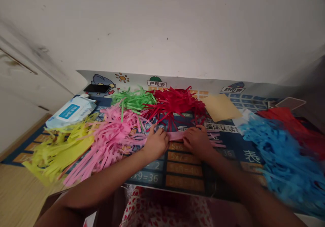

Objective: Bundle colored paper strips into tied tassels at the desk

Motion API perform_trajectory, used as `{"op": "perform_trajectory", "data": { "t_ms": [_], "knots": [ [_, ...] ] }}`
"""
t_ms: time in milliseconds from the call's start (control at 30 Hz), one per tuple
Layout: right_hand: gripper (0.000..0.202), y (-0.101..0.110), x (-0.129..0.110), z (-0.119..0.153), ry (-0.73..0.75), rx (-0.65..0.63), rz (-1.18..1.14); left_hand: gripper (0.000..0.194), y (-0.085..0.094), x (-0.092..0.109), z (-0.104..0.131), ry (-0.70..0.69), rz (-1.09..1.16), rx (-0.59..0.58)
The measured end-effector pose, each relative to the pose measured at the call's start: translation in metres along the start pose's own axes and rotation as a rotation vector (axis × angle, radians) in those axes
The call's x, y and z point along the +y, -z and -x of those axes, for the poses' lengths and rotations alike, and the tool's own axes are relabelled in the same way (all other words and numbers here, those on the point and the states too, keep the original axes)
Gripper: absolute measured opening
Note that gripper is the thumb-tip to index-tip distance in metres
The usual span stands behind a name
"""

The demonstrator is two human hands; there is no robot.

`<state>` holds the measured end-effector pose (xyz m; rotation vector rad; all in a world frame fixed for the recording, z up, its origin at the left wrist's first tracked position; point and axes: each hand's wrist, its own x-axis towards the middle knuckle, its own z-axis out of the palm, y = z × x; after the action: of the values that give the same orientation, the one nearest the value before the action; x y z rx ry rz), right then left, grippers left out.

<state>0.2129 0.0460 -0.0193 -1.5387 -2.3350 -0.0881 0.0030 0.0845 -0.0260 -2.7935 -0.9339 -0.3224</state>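
My left hand (156, 141) and my right hand (196, 139) rest on the printed mat (188, 173), a short gap apart. Both pinch a bundle of pink paper strips (175, 135) stretched flat between them. More pink ends (215, 140) stick out to the right of my right hand. A big heap of pink strips (109, 139) lies just left of my left hand. Red strips (175, 103) are piled right behind both hands.
Heaps of yellow strips (58, 149), green strips (133, 99) and blue strips (284, 156) lie around. A wet-wipe pack (71, 111), a black phone (96, 88), a tan sheet (221, 107) and red paper (299, 129) also sit on the mat. A white wall (162, 27) stands behind.
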Motion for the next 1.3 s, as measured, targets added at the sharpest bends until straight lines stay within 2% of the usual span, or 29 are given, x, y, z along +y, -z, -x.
{"op": "perform_trajectory", "data": {
  "t_ms": [100,200,300,400,500,733,967,1100,1167,1300],
  "knots": [
    [0.020,-0.004,-0.015,-0.003,0.038,-0.047,0.003,0.010,-0.004,-0.003,0.002,0.014,0.002,0.035],
    [0.010,-0.020,-0.014,0.000,0.056,-0.077,-0.080,0.012,-0.006,-0.011,0.011,0.016,0.068,0.072],
    [0.015,-0.030,0.001,0.003,-0.025,-0.063,-0.139,0.015,-0.006,-0.025,0.018,0.062,0.162,0.102],
    [0.016,-0.027,0.012,0.000,-0.138,-0.112,-0.201,0.014,-0.006,-0.035,0.016,0.167,0.307,0.061],
    [0.020,-0.022,0.012,-0.009,-0.221,-0.166,-0.220,0.024,-0.007,-0.036,0.008,0.264,0.381,0.015],
    [0.023,-0.029,0.010,-0.020,-0.329,-0.169,-0.206,0.028,-0.015,-0.034,0.001,0.333,0.307,-0.018],
    [0.023,-0.034,0.011,-0.021,-0.314,-0.136,-0.197,0.030,-0.018,-0.037,-0.001,0.316,0.239,-0.057],
    [0.018,-0.031,0.011,-0.019,-0.347,-0.106,-0.174,0.016,-0.018,-0.036,-0.001,0.328,0.208,-0.012],
    [0.010,-0.026,0.011,-0.015,-0.308,-0.049,-0.140,0.010,-0.016,-0.035,0.001,0.248,0.192,0.042],
    [0.007,-0.016,0.011,-0.003,0.086,0.005,-0.034,0.021,-0.007,-0.030,0.006,0.016,0.109,0.064]
  ]
}}
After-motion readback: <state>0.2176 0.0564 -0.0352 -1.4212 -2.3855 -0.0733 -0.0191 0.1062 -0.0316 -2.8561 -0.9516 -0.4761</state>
